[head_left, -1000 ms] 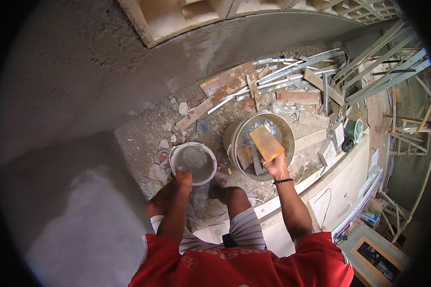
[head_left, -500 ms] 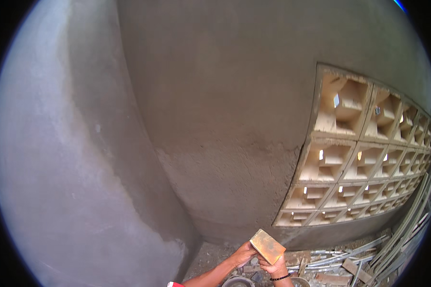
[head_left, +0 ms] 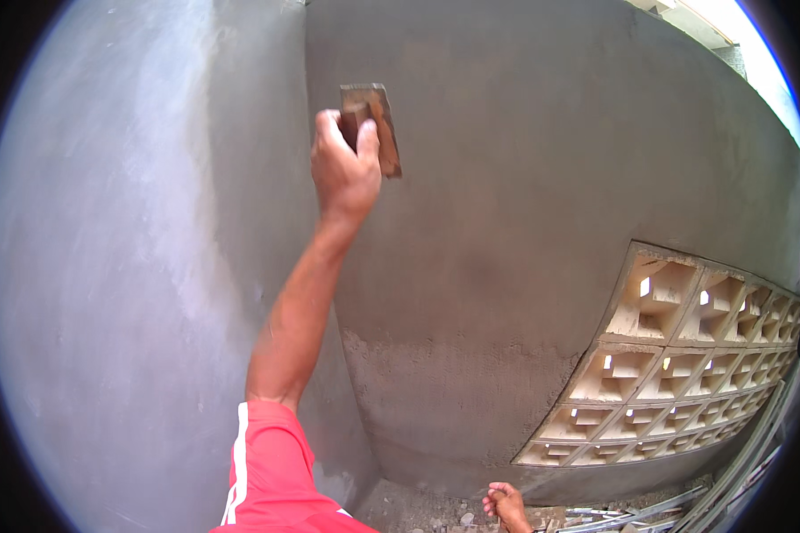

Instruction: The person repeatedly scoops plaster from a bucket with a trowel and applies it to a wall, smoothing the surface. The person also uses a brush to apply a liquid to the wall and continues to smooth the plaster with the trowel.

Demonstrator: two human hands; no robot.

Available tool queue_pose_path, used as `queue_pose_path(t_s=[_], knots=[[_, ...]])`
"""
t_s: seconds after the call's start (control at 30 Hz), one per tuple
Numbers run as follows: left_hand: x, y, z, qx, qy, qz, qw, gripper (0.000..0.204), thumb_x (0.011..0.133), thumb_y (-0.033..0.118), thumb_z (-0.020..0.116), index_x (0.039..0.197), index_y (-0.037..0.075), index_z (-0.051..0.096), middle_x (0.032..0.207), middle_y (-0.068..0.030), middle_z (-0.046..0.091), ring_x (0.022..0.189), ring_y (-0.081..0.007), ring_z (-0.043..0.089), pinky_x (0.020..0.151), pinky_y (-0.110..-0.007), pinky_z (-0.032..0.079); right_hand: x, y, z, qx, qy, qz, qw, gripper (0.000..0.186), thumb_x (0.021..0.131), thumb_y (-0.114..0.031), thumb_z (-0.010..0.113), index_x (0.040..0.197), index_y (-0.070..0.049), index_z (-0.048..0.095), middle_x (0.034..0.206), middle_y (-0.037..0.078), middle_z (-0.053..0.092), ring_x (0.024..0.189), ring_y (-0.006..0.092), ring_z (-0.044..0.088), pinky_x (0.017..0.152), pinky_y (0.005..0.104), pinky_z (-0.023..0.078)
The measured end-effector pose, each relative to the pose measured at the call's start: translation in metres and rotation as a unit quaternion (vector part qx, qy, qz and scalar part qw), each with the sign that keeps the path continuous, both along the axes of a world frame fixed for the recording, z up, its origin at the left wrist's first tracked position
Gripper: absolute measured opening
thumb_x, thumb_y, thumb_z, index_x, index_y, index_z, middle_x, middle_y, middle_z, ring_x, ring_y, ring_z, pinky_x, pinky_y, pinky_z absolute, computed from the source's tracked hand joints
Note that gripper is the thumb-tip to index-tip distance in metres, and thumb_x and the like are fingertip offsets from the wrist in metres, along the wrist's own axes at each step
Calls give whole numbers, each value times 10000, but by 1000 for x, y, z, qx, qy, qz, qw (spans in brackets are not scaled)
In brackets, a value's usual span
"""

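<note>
High on the plastered wall, near the inside corner, my left hand is raised with its fingers wrapped round the handle of a plastering float. The float's flat board is brownish and stands upright at the wall's face; whether it touches all along cannot be told. A red sleeve with a white stripe covers that upper arm. Low down at the bottom edge is my right hand, its fingers loosely curled and apart, with nothing visible in them.
A panel of pale ventilation blocks is set into the wall at the right. The adjoining wall on the left is lighter grey in part. Long strips and rubble lie along the floor at the lower right.
The float has gone from between both hands, low down, up to the wall in my left hand. My right hand has let go and sits lower. The view has tilted upward.
</note>
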State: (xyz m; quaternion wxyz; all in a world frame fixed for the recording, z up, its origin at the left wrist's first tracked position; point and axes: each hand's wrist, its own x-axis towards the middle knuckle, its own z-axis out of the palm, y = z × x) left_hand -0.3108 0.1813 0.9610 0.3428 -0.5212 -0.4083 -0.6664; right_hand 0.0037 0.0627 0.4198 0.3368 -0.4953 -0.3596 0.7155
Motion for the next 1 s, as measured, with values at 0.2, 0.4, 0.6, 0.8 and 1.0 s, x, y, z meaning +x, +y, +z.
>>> queue_pose_path(t_s=[0.2,0.4,0.6,0.8,1.0], knots=[[-49,44,138,-2,-80,197,977,398,853,291,583,1064,-37,504,1020,-225,626,934,-380,619,810,-458,494,8,-16,-78,223,-416,108,875,296,892,-295,475,977,-64,640,924,175,661,926,353,608,790,501,458],[-63,65,192,-104,-65,237,964,421,876,337,543,1091,-22,502,1057,-205,625,985,-355,619,840,-450,496,29,-24,-185,232,-411,56,880,439,923,-403,459,1136,-42,589,1146,224,591,1091,422,520,933,497,395],[-11,79,79,-90,46,226,969,405,905,320,516,1091,-36,464,1076,-243,582,972,-404,604,819,-480,492,27,-1,-166,207,-414,170,870,498,919,-423,474,1167,-2,564,1192,234,569,1115,424,511,926,499,409],[-35,58,135,-58,-57,219,972,382,904,310,521,1068,-30,467,1055,-246,583,954,-410,610,812,-481,495,28,35,-158,107,-166,197,960,385,910,-311,512,1138,-5,570,1042,174,644,888,353,605,768,437,504],[-27,65,84,-91,11,238,967,388,898,319,524,1065,-28,475,1034,-249,596,961,-416,605,814,-493,488,21,54,-245,354,-289,192,869,373,881,-252,552,1160,-4,552,1030,180,642,843,349,605,737,423,510]])
